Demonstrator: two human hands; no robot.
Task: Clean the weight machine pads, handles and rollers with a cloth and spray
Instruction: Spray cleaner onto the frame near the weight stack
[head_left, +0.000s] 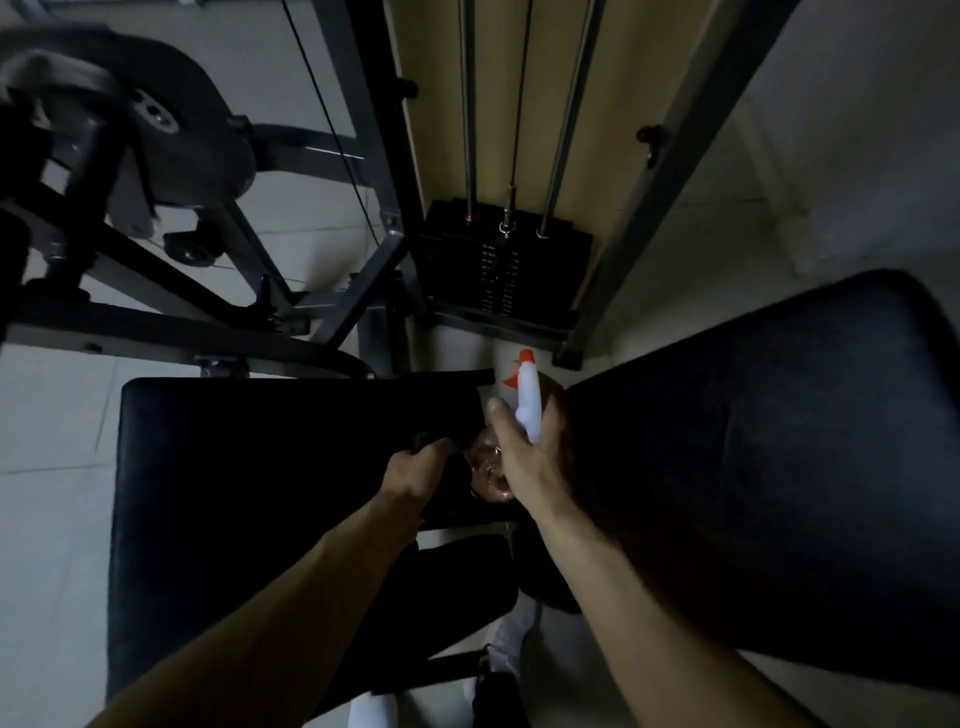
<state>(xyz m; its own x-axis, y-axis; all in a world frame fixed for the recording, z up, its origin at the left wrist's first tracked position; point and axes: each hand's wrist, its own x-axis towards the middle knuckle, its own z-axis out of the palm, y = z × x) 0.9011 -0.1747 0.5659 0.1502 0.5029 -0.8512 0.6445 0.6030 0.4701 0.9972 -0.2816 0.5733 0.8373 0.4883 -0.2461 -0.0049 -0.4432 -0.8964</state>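
White spray bottle (529, 410) with orange nozzle; black seat pad (249, 467); pale grey floor tiles (47, 441)

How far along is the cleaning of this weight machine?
Nothing shows as done; it is too dim to tell. In hand: the right hand holds the spray bottle between seat pad and back pad; the left hand grips a dark thing, perhaps the cloth. Pads, handles, rollers seem left.

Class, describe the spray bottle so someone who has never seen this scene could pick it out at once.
Find the black weight stack at the top centre. Just below it, in the gap between the two big black pads, the right hand holds the spray bottle. It is white with an orange nozzle, unlike the dark pads around it.
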